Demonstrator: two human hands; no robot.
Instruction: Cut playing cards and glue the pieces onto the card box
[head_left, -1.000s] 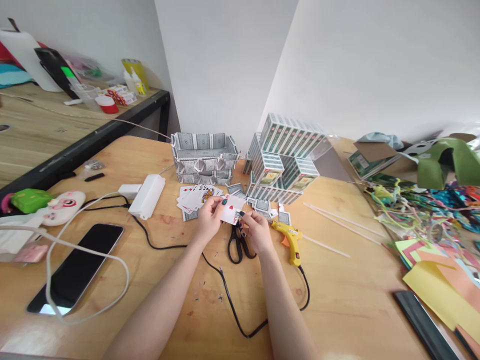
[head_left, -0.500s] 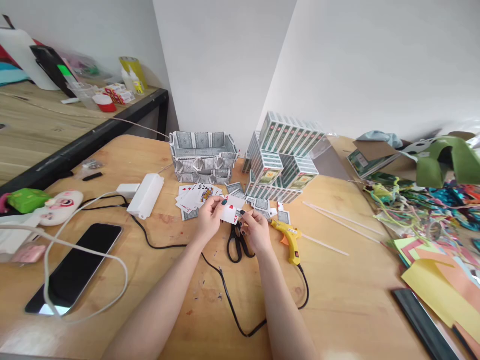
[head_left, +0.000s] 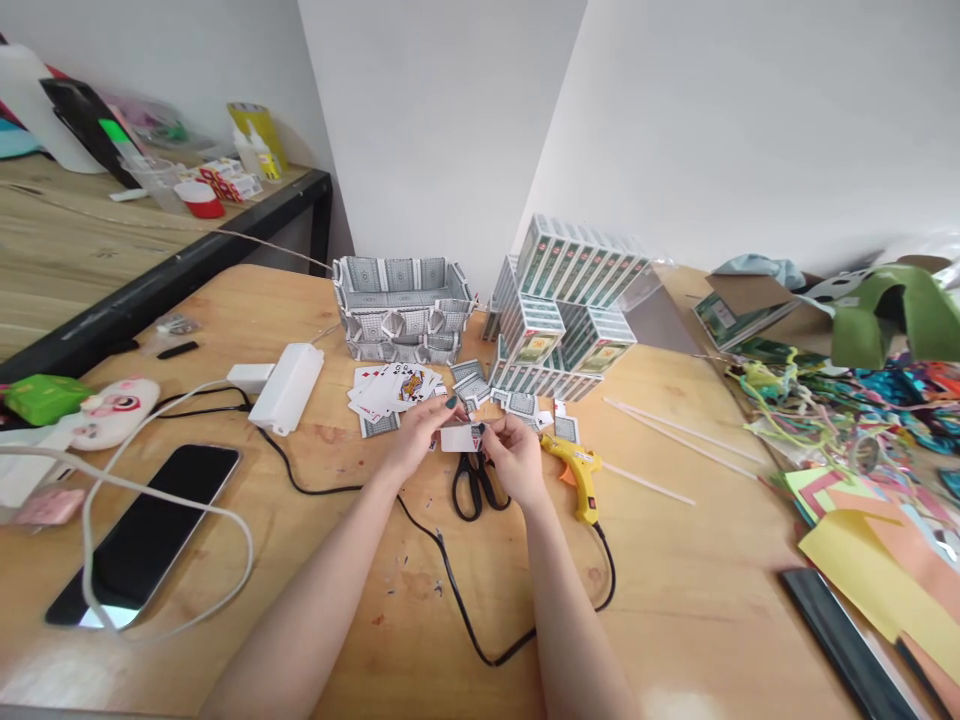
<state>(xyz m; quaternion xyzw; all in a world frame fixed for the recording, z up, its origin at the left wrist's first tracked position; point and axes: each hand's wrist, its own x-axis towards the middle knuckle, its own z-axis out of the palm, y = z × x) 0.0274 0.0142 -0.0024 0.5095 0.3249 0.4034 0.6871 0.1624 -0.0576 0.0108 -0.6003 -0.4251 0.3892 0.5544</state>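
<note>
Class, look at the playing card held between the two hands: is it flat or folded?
Folded. The card shows as a short white strip pinched between the left hand and right hand.

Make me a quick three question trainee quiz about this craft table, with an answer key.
1. True or false: both hands grip one playing card.
2. What lies on the table just below the hands?
A. black scissors
B. a stapler
C. a ruler
3. Which tool lies beside the right hand, on its right?

Key
1. True: left hand and right hand pinch the playing card.
2. A, the black scissors.
3. The yellow glue gun.
</note>
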